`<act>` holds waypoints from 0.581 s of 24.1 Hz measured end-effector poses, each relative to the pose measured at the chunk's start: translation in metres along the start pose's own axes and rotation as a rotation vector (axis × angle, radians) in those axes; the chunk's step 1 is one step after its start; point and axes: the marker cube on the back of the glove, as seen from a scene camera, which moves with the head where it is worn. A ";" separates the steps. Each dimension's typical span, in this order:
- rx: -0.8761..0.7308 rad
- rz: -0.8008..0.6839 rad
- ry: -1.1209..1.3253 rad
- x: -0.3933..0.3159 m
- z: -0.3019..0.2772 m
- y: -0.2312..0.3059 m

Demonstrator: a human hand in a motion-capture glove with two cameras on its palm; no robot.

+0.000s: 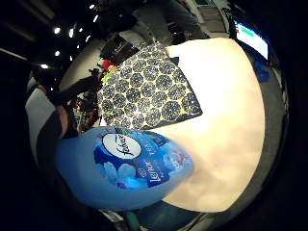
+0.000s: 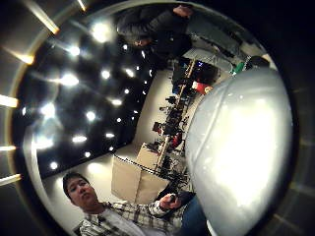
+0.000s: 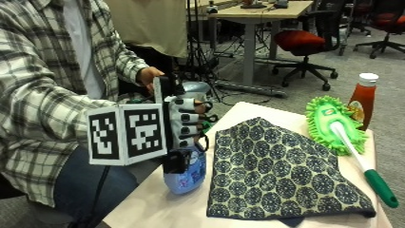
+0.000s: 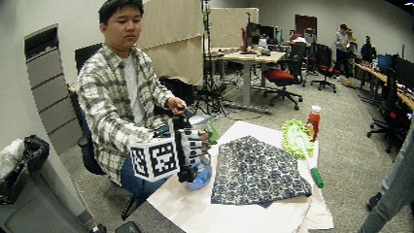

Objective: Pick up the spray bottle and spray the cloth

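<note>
Right hand: fingers curled round bottle on desk | cloth just beside hand | risk: nozzle misaimed, spray misses cloth.

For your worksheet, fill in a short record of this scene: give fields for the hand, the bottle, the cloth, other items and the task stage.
hand: gloved right hand grips the spray bottle
bottle: blue, upright, base at the table beside the cloth
cloth: patterned cloth lying flat on the table
other items: green duster mop, red sauce bottle
stage: bottle grasped, spraying not visible
</note>
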 end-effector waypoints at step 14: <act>-0.237 -0.047 0.422 -0.054 0.013 -0.045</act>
